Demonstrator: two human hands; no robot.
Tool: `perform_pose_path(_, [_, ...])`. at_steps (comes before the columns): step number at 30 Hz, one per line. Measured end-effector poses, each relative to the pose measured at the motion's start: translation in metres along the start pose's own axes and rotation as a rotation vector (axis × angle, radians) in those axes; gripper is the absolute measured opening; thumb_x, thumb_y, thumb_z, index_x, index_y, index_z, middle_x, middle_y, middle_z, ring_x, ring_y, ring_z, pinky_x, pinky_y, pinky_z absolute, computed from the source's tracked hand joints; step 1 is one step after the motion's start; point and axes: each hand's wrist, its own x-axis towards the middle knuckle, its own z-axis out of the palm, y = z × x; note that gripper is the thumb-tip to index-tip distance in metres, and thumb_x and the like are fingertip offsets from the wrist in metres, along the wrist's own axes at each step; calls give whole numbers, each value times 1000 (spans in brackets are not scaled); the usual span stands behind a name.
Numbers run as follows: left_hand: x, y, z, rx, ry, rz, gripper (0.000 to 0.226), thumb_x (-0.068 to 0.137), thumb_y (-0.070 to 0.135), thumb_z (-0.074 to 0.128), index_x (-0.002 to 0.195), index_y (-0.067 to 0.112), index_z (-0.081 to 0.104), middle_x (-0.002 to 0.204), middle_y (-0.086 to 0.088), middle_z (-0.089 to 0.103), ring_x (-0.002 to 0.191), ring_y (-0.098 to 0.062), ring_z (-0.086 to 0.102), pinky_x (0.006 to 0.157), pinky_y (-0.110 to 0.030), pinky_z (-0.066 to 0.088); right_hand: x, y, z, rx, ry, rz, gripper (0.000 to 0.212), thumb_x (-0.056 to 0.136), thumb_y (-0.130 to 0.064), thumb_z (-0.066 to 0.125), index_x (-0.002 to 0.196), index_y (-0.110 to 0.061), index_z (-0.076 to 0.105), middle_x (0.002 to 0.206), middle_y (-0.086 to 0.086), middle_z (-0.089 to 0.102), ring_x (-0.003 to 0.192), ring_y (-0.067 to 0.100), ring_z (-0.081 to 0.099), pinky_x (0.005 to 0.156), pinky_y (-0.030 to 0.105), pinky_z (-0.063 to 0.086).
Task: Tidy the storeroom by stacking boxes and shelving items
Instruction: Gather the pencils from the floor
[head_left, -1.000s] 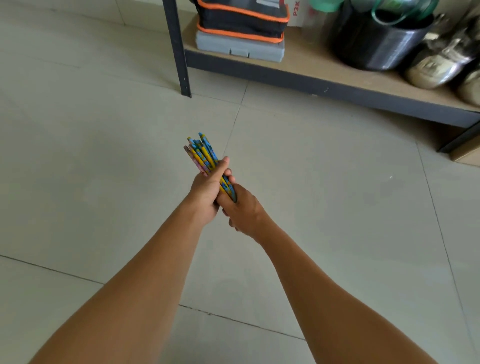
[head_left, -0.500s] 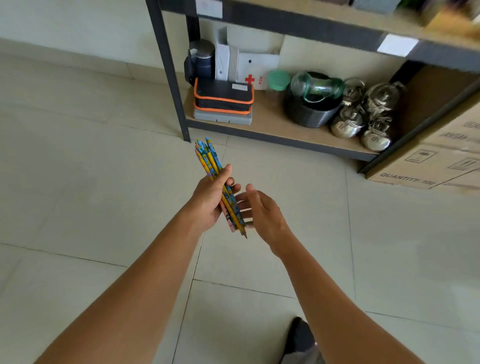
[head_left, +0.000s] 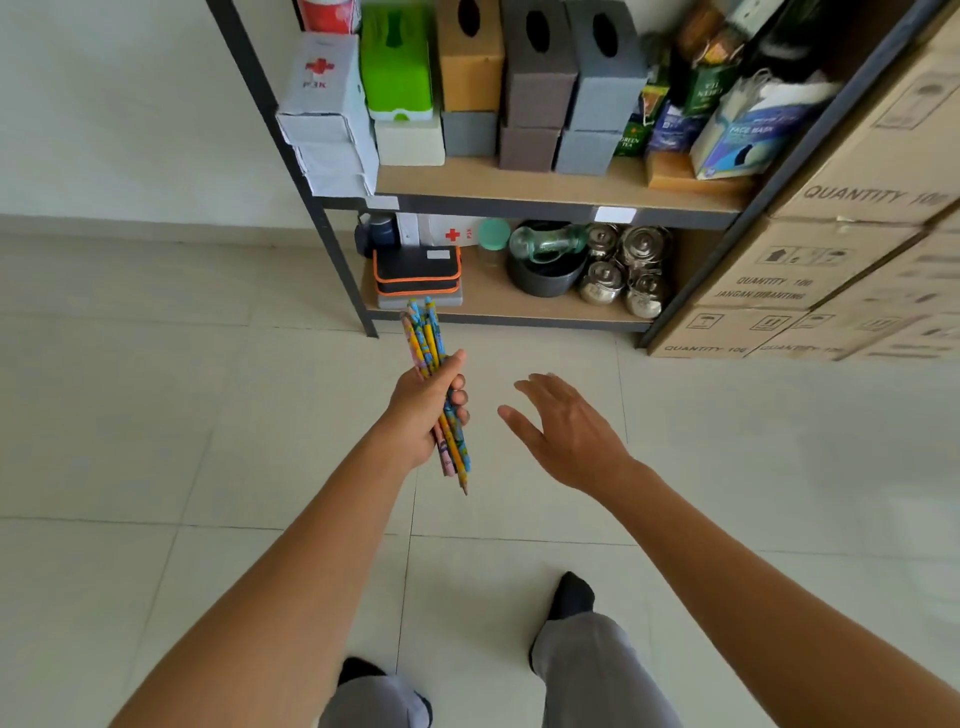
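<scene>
Gripping a bundle of coloured pencils (head_left: 435, 387) around its middle, the left hand (head_left: 422, 410) holds it over the tiled floor (head_left: 156, 415), near the shelf unit (head_left: 545, 200); just right, the right hand (head_left: 569, 434) hovers empty, fingers spread.

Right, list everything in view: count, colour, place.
pencils: one bundle, count unclear, yellow, blue and pink, in left hand
shelf unit: one, dark frame, wooden boards
first-aid boxes: two, white with red cross, upper shelf left end, lower shelf back
plastic box: one, green, upper shelf, beside first-aid box
upright slotted boxes: three, one tan, two grey, upper shelf
zip case: one, black with orange trim, lower shelf, left
pot: one, black, lower shelf, middle
kettles: four, silver, lower shelf, right
cartons: several, brown, stacked right of shelf
left hand: grips pencils
right hand: open, beside pencils, apart
</scene>
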Motion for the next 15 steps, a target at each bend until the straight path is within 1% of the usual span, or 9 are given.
perform_pose_path(2, [-16, 11, 19, 23, 4, 2, 26, 93, 30, 63, 75, 17, 51, 58, 4, 48, 49, -7, 48, 52, -22, 47, -14, 10, -21, -42, 0, -16, 69, 95, -62, 23, 148, -19, 32, 157, 5, 26, 148, 21, 13, 118, 37, 17])
perform_pose_path(4, [-27, 19, 39, 41, 7, 11, 24, 93, 29, 63, 76, 17, 51, 60, 3, 48, 50, -7, 48, 52, -23, 47, -24, 21, -40, -49, 12, -18, 71, 94, -63, 23, 150, -19, 29, 158, 6, 23, 148, 22, 9, 119, 37, 14])
perform_pose_path(7, [-35, 26, 72, 65, 6, 33, 21, 93, 27, 63, 78, 17, 53, 60, 3, 49, 50, -7, 48, 53, -24, 48, -30, 36, -67, -38, 27, -14, 75, 92, -65, 21, 151, -19, 27, 157, 7, 26, 148, 23, 11, 119, 37, 14])
perform_pose_path(10, [-39, 35, 106, 104, -24, 79, 18, 93, 28, 64, 81, 18, 55, 64, 3, 51, 53, -8, 50, 55, -24, 48, -31, 53, -96, -57, 32, -46, 81, 88, -68, 15, 151, -18, 25, 158, 8, 24, 148, 24, 7, 120, 39, 12])
perform_pose_path(12, [-40, 43, 129, 123, -44, 107, 17, 93, 30, 63, 84, 18, 55, 64, 4, 52, 55, -8, 50, 56, -24, 48, -30, 67, -117, -71, 63, -63, 82, 87, -68, 14, 150, -17, 26, 158, 9, 23, 149, 25, 6, 120, 40, 11])
perform_pose_path(15, [-38, 57, 161, 139, -74, 151, 17, 94, 31, 62, 85, 20, 53, 63, 4, 49, 53, -7, 47, 54, -23, 46, -28, 89, -150, -57, 122, -59, 83, 86, -68, 13, 149, -17, 28, 157, 10, 25, 148, 25, 9, 120, 40, 13])
